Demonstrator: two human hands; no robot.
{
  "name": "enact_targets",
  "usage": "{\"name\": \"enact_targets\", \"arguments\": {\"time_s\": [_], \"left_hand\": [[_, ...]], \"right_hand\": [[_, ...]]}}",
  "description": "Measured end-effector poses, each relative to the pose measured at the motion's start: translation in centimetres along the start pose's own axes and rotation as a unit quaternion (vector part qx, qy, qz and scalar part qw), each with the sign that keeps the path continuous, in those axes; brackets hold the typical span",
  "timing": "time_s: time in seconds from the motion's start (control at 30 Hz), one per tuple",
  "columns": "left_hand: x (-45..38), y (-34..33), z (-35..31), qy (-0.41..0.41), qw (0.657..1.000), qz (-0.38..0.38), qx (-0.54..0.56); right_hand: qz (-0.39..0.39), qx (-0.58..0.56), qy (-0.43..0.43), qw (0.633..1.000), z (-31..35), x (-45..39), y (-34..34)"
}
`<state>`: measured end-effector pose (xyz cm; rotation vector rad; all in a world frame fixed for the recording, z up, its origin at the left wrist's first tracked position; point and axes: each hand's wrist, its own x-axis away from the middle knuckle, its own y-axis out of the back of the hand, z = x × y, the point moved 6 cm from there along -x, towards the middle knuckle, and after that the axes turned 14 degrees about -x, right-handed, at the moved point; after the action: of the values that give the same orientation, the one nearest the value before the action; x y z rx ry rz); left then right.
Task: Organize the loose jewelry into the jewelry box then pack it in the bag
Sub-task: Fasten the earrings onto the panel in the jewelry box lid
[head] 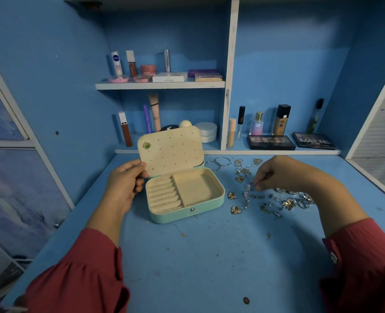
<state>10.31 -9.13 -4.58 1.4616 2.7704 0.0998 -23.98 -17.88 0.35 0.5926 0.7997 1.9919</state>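
A mint-green jewelry box (209, 203) stands open on the blue desk, cream inside, with ring rolls on the left and an empty compartment on the right. One green stud (146, 145) sits pinned in the raised lid (175, 152). My left hand (125, 181) holds the lid's left edge. Loose jewelry (266, 199) lies scattered to the right of the box: earrings, rings and hoops (218, 163). My right hand (277, 171) hovers over the pile, fingertips pinched on a small silver piece (252, 182). No bag is in view.
Shelves behind the box hold cosmetics: bottles, tubes, jars (206, 131) and two dark palettes (270, 142). A white divider (228, 86) splits the shelving. Blue side walls close in the desk (209, 256) left and right. A small brown object (246, 300) lies near the front edge.
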Motion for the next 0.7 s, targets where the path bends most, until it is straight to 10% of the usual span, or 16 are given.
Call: {"name": "enact_targets", "arguments": {"time_s": [0.7], "left_hand": [[0.1, 0.0, 0.0, 0.009, 1.0, 0.0, 0.011]], "right_hand": [[-0.017, -0.022, 0.043, 0.999, 1.5, 0.0, -1.0]]}}
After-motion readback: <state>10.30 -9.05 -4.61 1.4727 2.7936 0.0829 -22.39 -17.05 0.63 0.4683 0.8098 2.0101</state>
